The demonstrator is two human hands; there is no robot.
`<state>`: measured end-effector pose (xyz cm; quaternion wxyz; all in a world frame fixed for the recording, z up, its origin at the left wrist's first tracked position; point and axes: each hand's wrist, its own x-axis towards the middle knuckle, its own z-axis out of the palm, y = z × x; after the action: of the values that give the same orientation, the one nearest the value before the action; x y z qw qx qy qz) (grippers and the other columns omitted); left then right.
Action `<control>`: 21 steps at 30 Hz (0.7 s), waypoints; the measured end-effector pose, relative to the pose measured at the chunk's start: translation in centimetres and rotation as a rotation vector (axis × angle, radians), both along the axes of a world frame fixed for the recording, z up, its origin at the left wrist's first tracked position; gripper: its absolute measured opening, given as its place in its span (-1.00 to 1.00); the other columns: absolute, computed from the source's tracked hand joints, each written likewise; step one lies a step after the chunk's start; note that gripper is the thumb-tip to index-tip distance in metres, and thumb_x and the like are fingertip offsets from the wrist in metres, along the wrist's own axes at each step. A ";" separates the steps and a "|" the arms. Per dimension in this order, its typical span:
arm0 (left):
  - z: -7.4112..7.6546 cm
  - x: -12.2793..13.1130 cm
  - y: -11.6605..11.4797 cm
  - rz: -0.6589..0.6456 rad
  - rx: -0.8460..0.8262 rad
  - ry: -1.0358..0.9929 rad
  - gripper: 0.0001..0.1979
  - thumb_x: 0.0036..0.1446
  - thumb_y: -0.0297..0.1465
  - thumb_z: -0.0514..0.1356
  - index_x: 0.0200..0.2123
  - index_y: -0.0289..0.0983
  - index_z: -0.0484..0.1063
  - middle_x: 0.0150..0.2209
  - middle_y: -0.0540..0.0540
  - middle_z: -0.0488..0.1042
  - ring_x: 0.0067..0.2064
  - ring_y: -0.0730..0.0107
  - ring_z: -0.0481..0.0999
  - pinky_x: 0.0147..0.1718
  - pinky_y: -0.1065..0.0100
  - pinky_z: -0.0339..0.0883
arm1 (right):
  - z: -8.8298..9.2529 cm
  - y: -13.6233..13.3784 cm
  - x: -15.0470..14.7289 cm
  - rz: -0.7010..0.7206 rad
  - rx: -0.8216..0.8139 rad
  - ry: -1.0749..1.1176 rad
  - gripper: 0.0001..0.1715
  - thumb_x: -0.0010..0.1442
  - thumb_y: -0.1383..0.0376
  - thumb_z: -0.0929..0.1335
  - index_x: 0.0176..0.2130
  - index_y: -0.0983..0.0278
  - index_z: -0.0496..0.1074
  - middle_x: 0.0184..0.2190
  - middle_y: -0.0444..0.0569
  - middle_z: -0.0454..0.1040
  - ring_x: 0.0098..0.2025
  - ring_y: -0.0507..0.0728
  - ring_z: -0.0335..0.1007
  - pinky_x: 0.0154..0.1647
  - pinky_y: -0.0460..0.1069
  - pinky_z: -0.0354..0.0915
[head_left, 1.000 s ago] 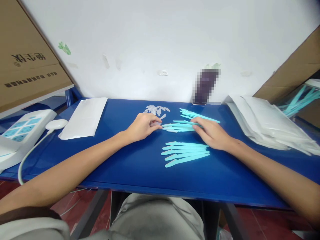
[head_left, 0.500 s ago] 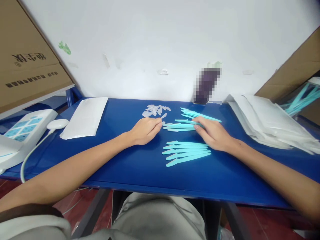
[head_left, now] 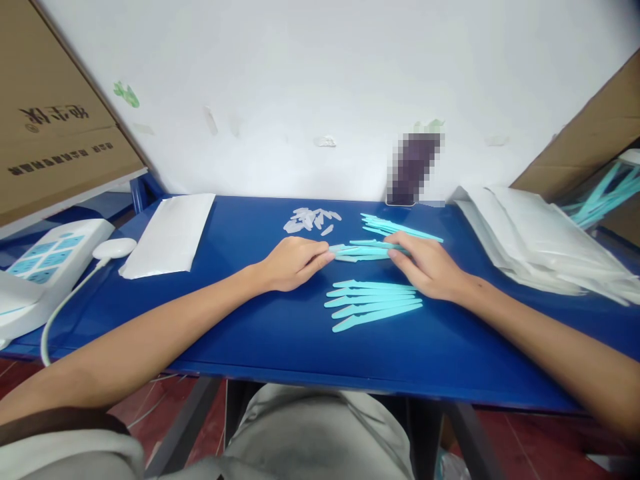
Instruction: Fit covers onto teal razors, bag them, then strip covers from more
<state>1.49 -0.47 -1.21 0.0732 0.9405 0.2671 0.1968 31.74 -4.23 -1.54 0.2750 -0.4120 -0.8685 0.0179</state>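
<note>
My left hand is closed, pinching a pale translucent blade cap at the tip end of a turquoise eyebrow razor. My right hand grips the handle end of that eyebrow razor, with more razors lying close under and beside it. Nearer to me, several turquoise razors lie fanned out side by side. Another bunch of razors rests behind my right hand. A small heap of translucent caps lies beyond my left hand, one loose cap apart from it.
On the blue table, a white pouch lies left, beside a power strip with a white cable. White pouches are stacked right. A blurred phone leans on the wall. Cardboard boxes flank the table.
My left hand has moved slightly right, from beside the loose cap to the razor's tip. My right hand has barely moved and keeps its grip.
</note>
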 end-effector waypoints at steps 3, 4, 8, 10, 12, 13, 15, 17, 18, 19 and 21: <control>0.1 0.2 0.0 -0.038 -0.022 0.029 -0.53 0.48 -0.17 -0.15 -0.47 -0.23 0.20 -0.50 -0.02 0.36 -0.48 0.39 0.30 -0.41 0.31 0.11 | 0.1 -0.2 -0.4 0.028 -0.008 0.015 -0.76 0.43 0.19 0.17 -0.10 0.21 0.36 -0.35 -0.03 0.52 -0.37 0.16 0.42 -0.30 0.03 0.26; 0.1 0.4 0.1 -0.047 -0.019 0.037 -0.52 0.48 -0.16 -0.15 -0.47 -0.23 0.22 -0.48 -0.03 0.38 -0.46 0.38 0.31 -0.39 0.31 0.12 | 0.2 -0.3 -0.6 0.041 -0.011 0.019 -0.76 0.43 0.19 0.17 -0.10 0.20 0.36 -0.34 -0.03 0.52 -0.37 0.15 0.42 -0.30 0.03 0.27; 0.0 1.3 0.4 -0.029 0.074 0.033 -0.49 0.49 -0.17 -0.18 -0.40 -0.26 0.34 -0.40 -0.10 0.42 -0.33 0.29 0.37 -0.25 0.26 0.21 | 0.3 -0.6 -1.3 0.076 0.000 0.018 -0.77 0.44 0.22 0.17 -0.07 0.21 0.36 -0.27 -0.01 0.54 -0.34 0.13 0.43 -0.28 0.02 0.28; -0.1 1.7 0.5 -0.005 0.128 0.052 -0.47 0.48 -0.16 -0.19 -0.34 -0.28 0.42 -0.34 -0.15 0.44 -0.26 0.24 0.38 -0.18 0.23 0.25 | 0.3 -0.5 -1.5 0.079 0.009 0.017 -0.76 0.45 0.23 0.17 -0.06 0.22 0.37 -0.22 0.00 0.55 -0.29 0.14 0.45 -0.24 0.02 0.30; -0.3 1.8 0.6 0.042 0.178 0.066 -0.49 0.47 -0.14 -0.16 -0.20 -0.30 0.48 -0.22 -0.21 0.47 -0.16 0.16 0.41 -0.09 0.18 0.27 | 0.2 -0.1 -1.4 0.082 0.010 -0.002 -0.75 0.45 0.24 0.17 -0.05 0.23 0.38 -0.18 0.02 0.55 -0.23 0.14 0.47 -0.19 0.02 0.31; -0.4 1.8 0.6 0.076 0.198 0.061 -0.51 0.46 -0.13 -0.13 -0.09 -0.30 0.49 -0.13 -0.24 0.48 -0.07 0.11 0.41 -0.02 0.13 0.28 | 0.1 0.1 -1.3 0.074 0.018 -0.019 -0.73 0.46 0.24 0.17 -0.05 0.24 0.39 -0.18 0.03 0.54 -0.20 0.15 0.47 -0.16 0.04 0.31; -0.6 1.8 0.5 0.147 0.203 0.051 -0.52 0.44 -0.13 -0.07 0.14 -0.30 0.42 0.11 -0.32 0.42 0.15 -0.02 0.36 0.14 0.03 0.22 | -0.1 0.6 -1.1 0.023 0.047 -0.055 -0.70 0.46 0.24 0.16 -0.06 0.25 0.41 -0.19 0.04 0.54 -0.18 0.18 0.45 -0.12 0.08 0.29; -0.8 1.7 0.4 0.193 0.147 0.084 -0.48 0.43 -0.12 -0.05 0.29 -0.26 0.31 0.30 -0.32 0.29 0.35 -0.13 0.19 0.26 -0.10 0.11 | -0.3 1.0 -0.8 -0.036 0.070 -0.068 -0.68 0.46 0.23 0.16 -0.05 0.26 0.43 -0.17 0.05 0.55 -0.14 0.21 0.44 -0.08 0.12 0.28; -0.8 1.7 0.4 0.212 0.098 0.115 -0.46 0.43 -0.10 -0.07 0.33 -0.23 0.27 0.37 -0.30 0.21 0.41 -0.17 0.09 0.30 -0.16 0.04 | -0.3 1.1 -0.6 -0.056 0.071 -0.065 -0.67 0.46 0.23 0.16 -0.04 0.26 0.44 -0.14 0.05 0.56 -0.12 0.22 0.44 -0.06 0.13 0.27; -0.9 1.6 0.4 0.228 0.041 0.149 -0.44 0.43 -0.08 -0.09 0.35 -0.20 0.24 0.42 -0.27 0.15 0.45 -0.20 0.00 0.31 -0.22 -0.02 | -0.4 1.2 -0.5 -0.068 0.064 -0.059 -0.66 0.46 0.23 0.16 -0.03 0.26 0.45 -0.11 0.05 0.56 -0.10 0.22 0.44 -0.04 0.14 0.28; -0.8 1.6 0.4 0.250 -0.062 0.199 -0.40 0.43 -0.03 -0.14 0.38 -0.18 0.20 0.46 -0.23 0.07 0.48 -0.22 -0.08 0.33 -0.30 -0.12 | -0.5 1.3 -0.2 -0.083 0.051 -0.044 -0.66 0.46 0.22 0.16 -0.02 0.26 0.45 -0.09 0.05 0.57 -0.08 0.23 0.45 -0.02 0.15 0.29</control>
<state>3.09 -0.04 -2.05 0.0502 0.9121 0.3939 0.1019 31.53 -2.93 -2.07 0.2669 -0.4409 -0.8566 -0.0247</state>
